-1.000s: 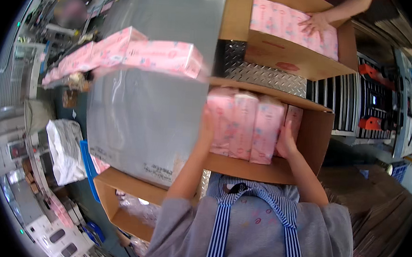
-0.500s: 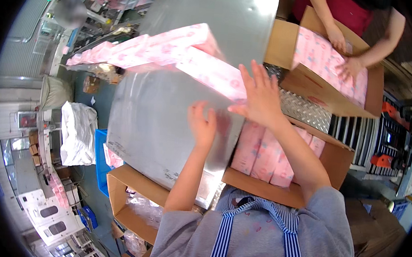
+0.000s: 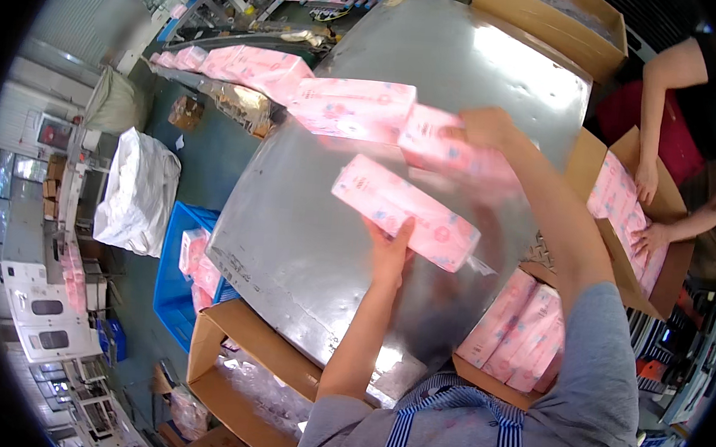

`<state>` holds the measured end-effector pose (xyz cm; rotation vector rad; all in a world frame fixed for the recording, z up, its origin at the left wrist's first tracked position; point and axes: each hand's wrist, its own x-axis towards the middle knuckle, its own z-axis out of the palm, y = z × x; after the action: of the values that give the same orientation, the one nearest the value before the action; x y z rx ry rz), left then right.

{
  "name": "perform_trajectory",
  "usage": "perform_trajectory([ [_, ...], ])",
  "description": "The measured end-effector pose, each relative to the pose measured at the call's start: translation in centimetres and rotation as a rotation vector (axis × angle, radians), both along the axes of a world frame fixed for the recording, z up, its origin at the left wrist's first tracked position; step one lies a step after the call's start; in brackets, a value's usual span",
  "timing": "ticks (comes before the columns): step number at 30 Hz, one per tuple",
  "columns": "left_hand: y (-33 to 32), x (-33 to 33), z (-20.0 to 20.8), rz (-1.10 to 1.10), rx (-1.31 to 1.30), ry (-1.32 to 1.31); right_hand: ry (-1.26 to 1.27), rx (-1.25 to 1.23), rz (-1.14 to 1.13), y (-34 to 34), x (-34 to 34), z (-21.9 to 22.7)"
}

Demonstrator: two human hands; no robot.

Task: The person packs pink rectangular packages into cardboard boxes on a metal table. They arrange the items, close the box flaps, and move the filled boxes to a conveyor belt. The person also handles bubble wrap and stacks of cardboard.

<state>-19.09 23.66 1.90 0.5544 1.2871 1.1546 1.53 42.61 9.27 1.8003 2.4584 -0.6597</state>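
A long, pink film-wrapped tissue pack (image 3: pixel 408 215) is tilted above the metal table (image 3: pixel 307 237). My left hand (image 3: pixel 391 247) grips its near side, thumb on the front and the other fingers mostly hidden beneath. Farther back, my right hand (image 3: pixel 487 129), blurred, curls over the top of another pink tissue pack (image 3: pixel 438 142), whose right part is smeared. That pack's left end meets a larger pink pack (image 3: pixel 354 107) at the head of a row running back left. Several like packs (image 3: pixel 517 326) fill an open carton (image 3: pixel 488 382) by my right side.
At the right, a co-worker's hands (image 3: pixel 649 236) press on packs in another carton (image 3: pixel 582 169). A carton of clear plastic bags (image 3: pixel 255 387) and a blue crate (image 3: pixel 173 281) stand at the left. Another carton (image 3: pixel 546 29) sits at the table's far edge.
Both hands were empty over the table; now each has a pink pack. My right hand moved farther back. One pack has come away from the row, and the view has shifted.
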Motion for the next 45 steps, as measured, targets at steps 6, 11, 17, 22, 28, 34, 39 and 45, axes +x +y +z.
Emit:
perform_trajectory([
  [6,-2.0,-1.3,0.2,-0.163,-0.055,-0.111,0.422,-0.351,-0.166,-5.5,-0.4,-4.3],
  [11,-8.4,-3.9,4.0,-0.25,0.151,0.161,0.748,-0.288,-0.064,-15.0,0.7,-0.4],
  [17,-11.8,-3.2,4.6,-0.828,0.559,0.725,1.404,-0.381,-0.422,-29.4,3.1,-0.7],
  [22,-16.6,6.9,4.8,-0.889,0.201,0.034,1.296,-0.158,-0.956,-43.4,12.1,-0.3],
  [28,-26.2,24.5,-3.4,-1.266,-0.551,-0.736,1.293,0.235,-1.441,-64.6,22.0,-0.7],
  [34,-24.9,29.2,-7.9,-1.479,0.004,0.321,0.803,-0.123,-1.665,-61.4,26.4,-13.4],
  [39,-13.9,19.1,-1.2,-0.803,0.824,0.761,0.022,-0.315,-1.032,-58.4,17.9,-11.7],
  [45,4.4,4.0,3.6,-0.173,0.577,1.832,-0.319,-0.585,-0.806,-53.3,16.8,-9.4],
])
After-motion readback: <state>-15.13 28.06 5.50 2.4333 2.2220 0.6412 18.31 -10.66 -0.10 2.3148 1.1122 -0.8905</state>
